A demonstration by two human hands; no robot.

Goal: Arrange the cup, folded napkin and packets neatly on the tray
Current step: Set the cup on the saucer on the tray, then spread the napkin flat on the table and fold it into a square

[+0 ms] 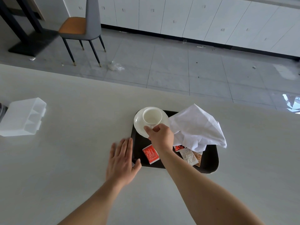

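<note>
A dark tray (209, 161) lies on the pale table. At its far left corner a white cup (151, 115) stands on a white saucer (139, 125). My right hand (160, 137) pinches the cup at its near side. A crumpled white napkin (198, 127) covers the tray's far right part. A red packet (151, 154) lies near the front left; another red packet (177, 147), a white packet (189, 156) and a brown one (198, 158) peek out from under the napkin. My left hand (121, 159) rests flat on the table against the tray's left edge, thumb touching it.
A translucent plastic box (22, 116) sits at the table's left. Beyond the table's far edge are a tiled floor, a grey chair (84, 28) with an orange seat, and white cabinets.
</note>
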